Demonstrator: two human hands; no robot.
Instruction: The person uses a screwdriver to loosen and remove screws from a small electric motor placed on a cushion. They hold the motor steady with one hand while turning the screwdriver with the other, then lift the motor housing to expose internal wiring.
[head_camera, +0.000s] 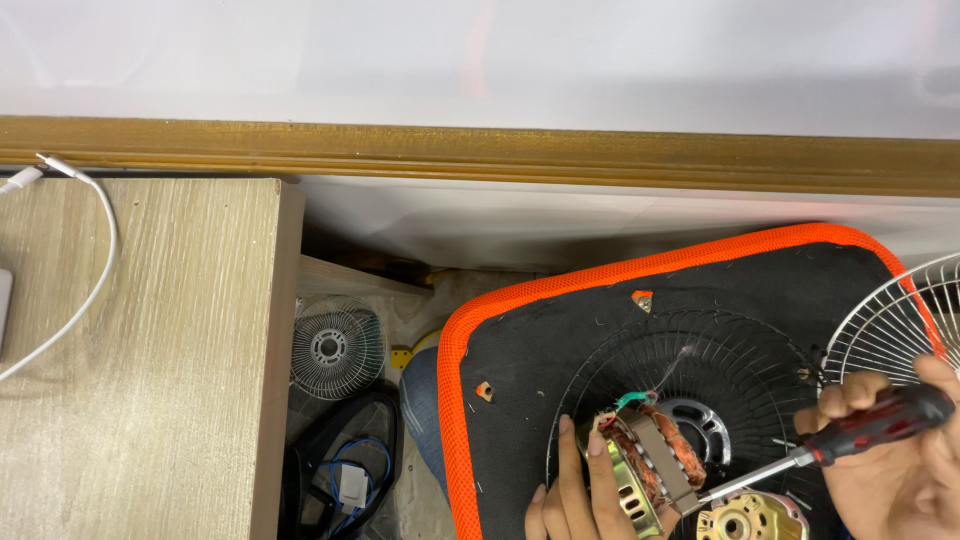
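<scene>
My left hand grips a small fan motor with copper windings and a gold metal housing, at the bottom centre. My right hand holds a screwdriver with a red and black handle; its metal shaft points left and its tip meets the motor's lower edge. A second gold motor cover lies just below the shaft. All of this sits over a dark wire fan grille resting on a black seat with an orange rim.
A white wire fan guard leans at the right edge. A wooden table with a white cable stands at the left. Down on the floor between lie a small fan grille, dark cords and a blue wire.
</scene>
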